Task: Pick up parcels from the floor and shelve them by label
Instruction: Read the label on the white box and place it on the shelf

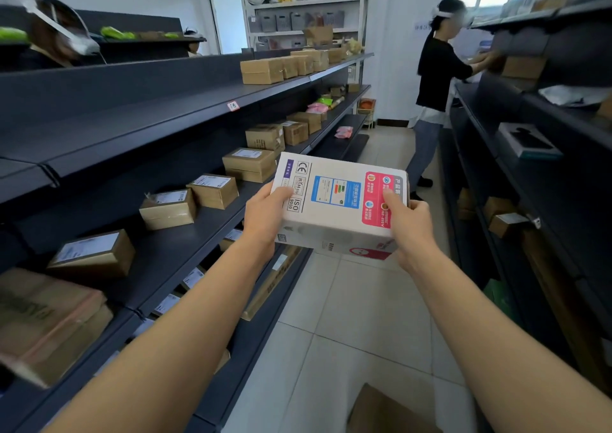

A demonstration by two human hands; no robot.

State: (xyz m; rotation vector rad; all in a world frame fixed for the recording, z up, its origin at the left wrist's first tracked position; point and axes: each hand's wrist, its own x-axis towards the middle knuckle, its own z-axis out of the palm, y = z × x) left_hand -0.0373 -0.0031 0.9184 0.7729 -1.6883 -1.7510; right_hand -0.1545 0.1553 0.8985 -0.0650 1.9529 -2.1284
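I hold a white printed parcel (337, 201) with a blue panel and a red panel in front of me, over the aisle. My left hand (265, 215) grips its left edge, thumb on top. Its right edge sits in my right hand (410, 222), thumb on the red panel. The box is tilted, printed face up. To my left runs a dark shelf unit (172, 254) with a row of brown labelled parcels (169, 207) on its middle level.
A second dark shelf unit (546, 181) lines the right side. A person in a black top (437, 78) stands at the far end of the tiled aisle (357, 316), reaching into it. A brown cardboard box (381, 409) lies on the floor near me.
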